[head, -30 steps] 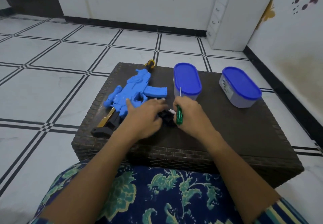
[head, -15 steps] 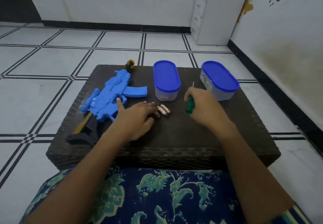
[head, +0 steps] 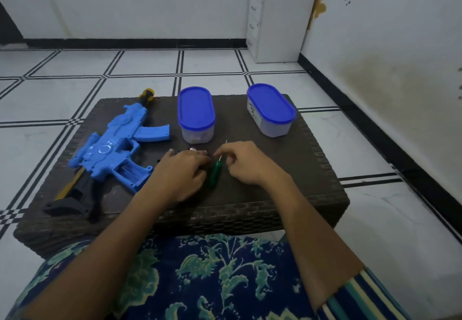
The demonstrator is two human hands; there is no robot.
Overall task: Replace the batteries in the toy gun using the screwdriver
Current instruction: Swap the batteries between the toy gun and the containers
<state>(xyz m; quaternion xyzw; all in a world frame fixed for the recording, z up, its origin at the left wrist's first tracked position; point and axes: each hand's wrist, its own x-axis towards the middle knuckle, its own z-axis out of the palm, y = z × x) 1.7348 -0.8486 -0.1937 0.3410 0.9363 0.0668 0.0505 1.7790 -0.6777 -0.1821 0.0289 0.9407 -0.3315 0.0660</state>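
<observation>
The blue toy gun (head: 117,144) lies on its side on the left of the dark wicker table (head: 287,189), muzzle pointing away, with an open ribbed bay (head: 130,169) on its near side. My left hand (head: 182,172) rests palm down just right of the gun, over the batteries. Only one silvery battery end (head: 192,149) peeks out past the fingertips. The green-handled screwdriver (head: 213,174) lies between my hands, handle toward me. My right hand (head: 246,163) curls its fingertips on the thin metal shaft.
Two translucent tubs with blue lids stand at the back of the table, one in the middle (head: 196,117) and one to the right (head: 270,109). A white drawer cabinet (head: 275,15) stands by the far wall. Tiled floor surrounds the table.
My right hand came back toward the left hand and the screwdriver's handle slid out of its fist, now pointing at me. My left hand moved over the batteries, hiding them.
</observation>
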